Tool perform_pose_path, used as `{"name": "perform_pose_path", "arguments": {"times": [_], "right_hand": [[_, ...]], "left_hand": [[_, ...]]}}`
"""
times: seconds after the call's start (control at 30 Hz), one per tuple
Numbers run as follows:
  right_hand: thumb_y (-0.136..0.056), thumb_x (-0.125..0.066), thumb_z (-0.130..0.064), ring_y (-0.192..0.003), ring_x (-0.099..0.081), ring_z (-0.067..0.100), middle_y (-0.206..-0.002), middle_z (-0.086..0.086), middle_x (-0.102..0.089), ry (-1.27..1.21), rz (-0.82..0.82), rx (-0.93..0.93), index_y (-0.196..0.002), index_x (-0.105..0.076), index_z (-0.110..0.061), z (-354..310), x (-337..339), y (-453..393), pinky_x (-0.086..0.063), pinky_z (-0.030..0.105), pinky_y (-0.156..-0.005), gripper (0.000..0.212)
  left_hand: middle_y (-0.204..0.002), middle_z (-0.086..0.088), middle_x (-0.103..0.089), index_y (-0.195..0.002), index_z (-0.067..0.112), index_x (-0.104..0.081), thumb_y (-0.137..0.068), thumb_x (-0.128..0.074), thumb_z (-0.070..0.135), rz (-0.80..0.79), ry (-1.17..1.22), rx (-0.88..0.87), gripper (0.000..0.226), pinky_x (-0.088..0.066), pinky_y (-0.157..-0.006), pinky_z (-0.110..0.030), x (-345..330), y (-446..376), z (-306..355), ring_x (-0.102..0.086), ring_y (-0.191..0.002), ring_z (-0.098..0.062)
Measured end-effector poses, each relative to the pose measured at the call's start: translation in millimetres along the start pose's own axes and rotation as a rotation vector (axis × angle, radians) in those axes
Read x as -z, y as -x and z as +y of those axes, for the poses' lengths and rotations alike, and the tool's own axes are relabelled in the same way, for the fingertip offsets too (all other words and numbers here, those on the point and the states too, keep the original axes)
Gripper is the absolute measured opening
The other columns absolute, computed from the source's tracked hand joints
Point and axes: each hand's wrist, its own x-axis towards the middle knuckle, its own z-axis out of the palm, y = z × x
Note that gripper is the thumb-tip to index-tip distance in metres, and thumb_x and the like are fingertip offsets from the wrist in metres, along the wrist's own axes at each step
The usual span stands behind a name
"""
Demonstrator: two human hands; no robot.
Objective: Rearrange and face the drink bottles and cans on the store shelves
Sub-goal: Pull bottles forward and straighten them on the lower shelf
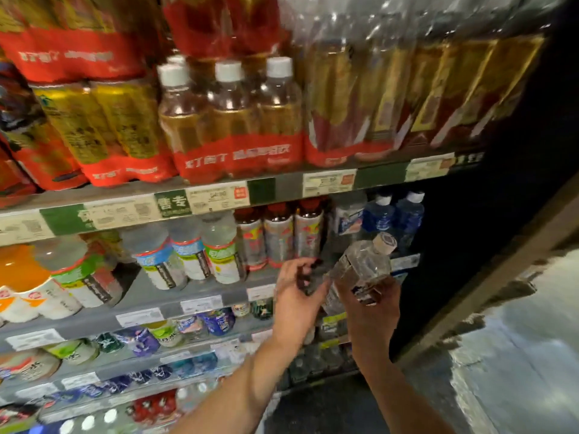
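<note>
My right hand (372,311) grips a clear bottle (360,267) with a pale cap, tilted with the cap up and to the right, in front of the middle shelf (200,296). My left hand (296,296) is just left of it, fingers curled round a small dark object (305,275) that I cannot identify. Behind the hands stand red-capped bottles (279,236) and blue bottles (391,214). To the left stand clear bottles with green and blue labels (188,255).
Shrink-wrapped packs of tea bottles (232,120) fill the upper shelf. Lower shelves hold small cans and bottles (216,322). Orange-drink bottles (22,277) stand at far left. A dark end panel (488,230) closes the shelf on the right, with pale floor (517,355) beyond.
</note>
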Motion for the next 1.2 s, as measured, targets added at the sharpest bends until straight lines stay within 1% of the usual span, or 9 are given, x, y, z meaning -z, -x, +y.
{"name": "perform_pose_path", "arguments": {"times": [0.1, 0.27, 0.37, 0.47, 0.6, 0.77, 0.93, 1.07, 1.2], "right_hand": [[-0.062, -0.087, -0.044, -0.091, -0.065, 0.018, -0.102, -0.006, -0.067, -0.003, -0.050, -0.016, -0.106, -0.053, -0.043, 6.4, 33.0, -37.3, -0.054, 0.041, -0.077, 0.056], [-0.070, -0.089, -0.009, -0.094, -0.061, 0.015, -0.104, 0.000, -0.064, 0.030, -0.095, 0.013, -0.111, -0.054, -0.015, 12.7, 80.8, -89.9, -0.038, 0.000, -0.074, 0.054], [-0.070, -0.088, -0.009, -0.082, -0.057, -0.008, -0.090, -0.010, -0.058, 0.048, -0.114, 0.029, -0.106, -0.052, -0.015, 15.0, 98.3, -108.8, -0.035, -0.003, -0.070, 0.051], [-0.069, -0.089, -0.012, -0.080, -0.053, -0.017, -0.088, -0.015, -0.055, 0.057, -0.141, 0.024, -0.107, -0.053, -0.014, 18.1, 108.9, -119.9, -0.035, -0.003, -0.067, 0.052], [-0.071, -0.089, -0.013, -0.080, -0.054, -0.017, -0.093, -0.013, -0.059, 0.026, -0.209, 0.009, -0.106, -0.054, -0.018, 24.1, 111.4, -128.2, -0.038, -0.001, -0.068, 0.049], [-0.070, -0.089, -0.018, -0.088, -0.058, -0.015, -0.098, -0.019, -0.062, -0.012, -0.270, 0.007, -0.097, -0.052, -0.037, 28.4, 103.8, -135.9, -0.041, 0.001, -0.073, 0.050], [-0.069, -0.090, -0.017, -0.080, -0.060, -0.005, -0.089, -0.015, -0.063, -0.051, -0.320, 0.009, -0.098, -0.055, -0.027, 30.9, 88.8, -138.2, -0.046, 0.013, -0.073, 0.046], [-0.069, -0.090, -0.021, -0.087, -0.062, -0.003, -0.096, -0.012, -0.066, -0.059, -0.312, 0.005, -0.105, -0.057, -0.021, 33.8, 83.9, -139.0, -0.048, 0.017, -0.077, 0.049], [-0.071, -0.089, -0.018, -0.083, -0.059, -0.005, -0.092, -0.016, -0.063, -0.056, -0.301, 0.020, -0.101, -0.055, -0.026, 36.0, 84.0, -142.0, -0.044, 0.009, -0.074, 0.047]], "left_hand": [[-0.114, 0.008, -0.063, -0.115, 0.033, -0.059, -0.079, -0.081, 0.021, -0.013, 0.080, 0.063, 0.043, -0.052, -0.091, -0.021, -47.5, -9.2, 18.6, -0.062, -0.107, -0.002], [-0.131, 0.007, -0.048, -0.139, 0.017, -0.047, -0.083, -0.081, 0.022, 0.050, 0.059, 0.171, 0.066, -0.041, -0.106, -0.020, -107.8, -43.5, 41.9, -0.052, -0.125, -0.013], [-0.147, 0.006, -0.037, -0.153, 0.009, -0.029, -0.083, -0.082, 0.019, 0.071, 0.063, 0.285, 0.089, -0.032, -0.111, -0.015, -127.6, -62.8, 41.0, -0.041, -0.134, -0.007], [-0.155, -0.001, -0.042, -0.157, 0.021, -0.019, -0.070, -0.082, 0.047, 0.133, 0.056, 0.390, 0.111, -0.040, -0.116, -0.041, -138.5, -76.7, 27.6, -0.046, -0.139, -0.018], [-0.130, 0.001, -0.064, -0.140, 0.019, -0.044, -0.076, -0.083, 0.028, 0.147, 0.077, 0.380, 0.075, -0.052, -0.103, -0.041, -142.0, -79.9, 31.0, -0.064, -0.116, -0.013], [-0.126, 0.002, -0.067, -0.137, 0.019, -0.054, -0.086, -0.074, 0.009, 0.307, 0.036, 0.302, 0.056, -0.053, -0.099, -0.028, -143.0, -66.2, 29.9, -0.063, -0.111, -0.005], [-0.138, 0.005, -0.059, -0.149, 0.025, -0.041, -0.082, -0.079, 0.016, 0.178, 0.053, 0.328, 0.077, -0.050, -0.106, -0.031, -137.7, -66.6, 22.0, -0.057, -0.124, -0.004], [-0.111, 0.025, -0.061, -0.135, 0.032, -0.047, -0.084, -0.079, 0.009, 0.159, 0.039, 0.322, 0.064, -0.052, -0.089, -0.012, -136.2, -73.4, 20.0, -0.058, -0.097, 0.022], [-0.102, 0.030, -0.060, -0.126, 0.031, -0.051, -0.082, -0.081, 0.013, 0.176, 0.018, 0.327, 0.056, -0.052, -0.081, -0.011, -136.0, -75.9, 21.2, -0.057, -0.090, 0.024]]}}
